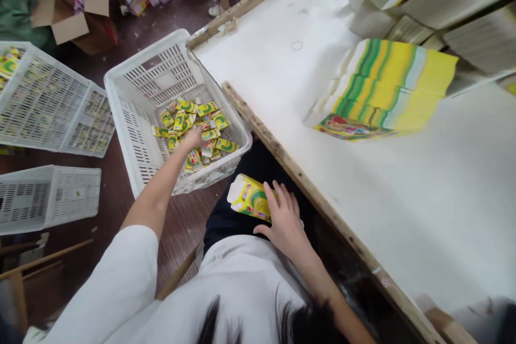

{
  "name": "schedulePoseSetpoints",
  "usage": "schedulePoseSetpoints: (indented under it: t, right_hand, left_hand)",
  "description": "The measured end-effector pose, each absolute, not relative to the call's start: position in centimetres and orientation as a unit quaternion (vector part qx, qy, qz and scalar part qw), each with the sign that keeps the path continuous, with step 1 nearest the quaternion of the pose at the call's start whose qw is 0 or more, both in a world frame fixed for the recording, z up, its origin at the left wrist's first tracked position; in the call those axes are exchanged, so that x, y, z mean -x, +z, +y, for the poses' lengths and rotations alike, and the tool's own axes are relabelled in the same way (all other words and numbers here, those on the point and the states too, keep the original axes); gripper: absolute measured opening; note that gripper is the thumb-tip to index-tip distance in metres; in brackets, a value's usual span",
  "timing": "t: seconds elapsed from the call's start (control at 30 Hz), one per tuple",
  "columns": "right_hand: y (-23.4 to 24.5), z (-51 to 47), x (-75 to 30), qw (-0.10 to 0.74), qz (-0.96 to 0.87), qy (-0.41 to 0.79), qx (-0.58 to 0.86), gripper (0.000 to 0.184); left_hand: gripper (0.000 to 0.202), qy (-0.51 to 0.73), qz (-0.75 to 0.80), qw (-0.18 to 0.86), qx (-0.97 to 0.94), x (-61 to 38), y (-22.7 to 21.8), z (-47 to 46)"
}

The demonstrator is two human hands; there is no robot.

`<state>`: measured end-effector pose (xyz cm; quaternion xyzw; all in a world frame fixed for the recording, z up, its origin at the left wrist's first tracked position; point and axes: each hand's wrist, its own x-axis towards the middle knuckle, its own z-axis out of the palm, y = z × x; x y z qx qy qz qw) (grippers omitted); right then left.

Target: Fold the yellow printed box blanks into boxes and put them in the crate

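My left hand [194, 138] reaches down into a white plastic crate [141, 94] and touches a loose pile of small yellow-green boxes [185, 121]. Its fingers are small and partly lost among the boxes, so their grip cannot be made out. On my dark-trousered lap lies a larger yellow-green carton [252, 199], its white end flaps open toward the left. My right hand [284, 220] rests at the carton's right end, fingers spread and thumb apart, covering that end.
A white tabletop [274, 80] with a wooden rim runs along my right. On it stand a stack of flattened yellow-green cartons [382, 91] and blurred pale stacks [435, 0]. More crates [56, 102] stand at left. Beyond are an open cardboard box [80, 16] and other people's limbs.
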<state>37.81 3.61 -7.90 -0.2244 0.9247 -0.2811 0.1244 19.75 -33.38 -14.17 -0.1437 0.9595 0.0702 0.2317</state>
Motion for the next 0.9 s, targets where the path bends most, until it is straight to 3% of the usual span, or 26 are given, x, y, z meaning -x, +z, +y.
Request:
schedulePoseSetpoints:
  t: [0.13,0.27,0.47,0.57,0.77,0.9]
  right_hand:
    - [-8.0,3.1,-36.2,0.216,0.925,-0.227,0.216,0.112]
    - [-7.2,3.6,-33.9,0.329,0.880,-0.282,0.193,0.114]
    - [-7.8,3.7,-30.6,0.430,0.827,-0.345,0.109,0.071]
    - [-8.4,3.3,-29.6,0.484,0.799,-0.342,0.100,0.079]
    - [-8.7,2.7,-29.0,0.496,0.806,-0.297,0.129,0.108]
    - [-8.2,2.2,-29.2,0.477,0.819,-0.280,0.150,0.099]
  left_hand:
    - [0.050,0.054,0.951,0.267,0.147,-18.1,-18.0,-33.5]
    - [0.049,0.044,0.951,0.271,0.140,-16.6,-20.7,-33.5]
    - [0.045,0.019,0.948,0.292,0.127,-15.2,-23.4,-33.9]
    - [0.043,0.004,0.943,0.307,0.130,-14.9,-24.4,-34.3]
    - [0.043,0.001,0.937,0.320,0.137,-14.7,-24.9,-34.7]
    - [0.043,0.011,0.940,0.315,0.132,-15.2,-23.4,-34.9]
